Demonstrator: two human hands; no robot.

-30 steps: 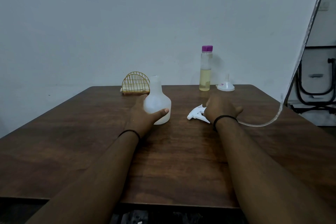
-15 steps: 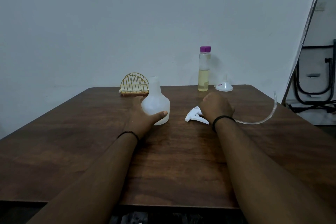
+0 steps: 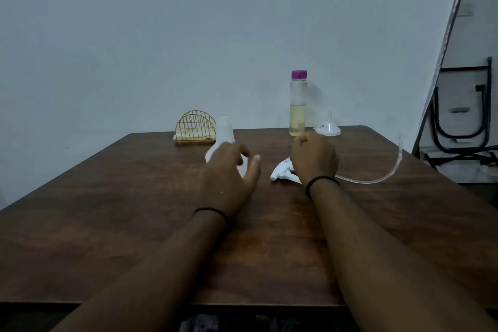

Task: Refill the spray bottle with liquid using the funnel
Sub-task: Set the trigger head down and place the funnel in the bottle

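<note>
spray bottle (image 3: pixel 225 140): white, uncapped, upright mid-surface, contents not visible
left grip (image 3: pixel 229 170): fingers loose, just in front of it
right grip (image 3: pixel 314 159): curled over trigger head (image 3: pixel 283 171)
clear bottle (image 3: pixel 298 104): half yellow liquid, far edge, beside funnel (image 3: pixel 329 128)

The table (image 3: pixel 140 197) was dark brown wood with visible grain and a dull sheen. On it, the spray bottle (image 3: pixel 225 133) at about 12 o'clock was translucent white plastic, matt and frosted. The trigger sprayer head (image 3: pixel 281 171) was opaque white plastic, and its dip tube (image 3: pixel 388 174), curving off toward 2 o'clock, was clear, smooth, flexible plastic. The tall refill bottle (image 3: pixel 298 105) at 1 o'clock was clear and glossy, its cap (image 3: pixel 299 74) purple plastic. The funnel (image 3: pixel 329 128) beside it was white plastic. The napkin holder (image 3: pixel 195 127) at 11 o'clock was gold-coloured wire.
</note>
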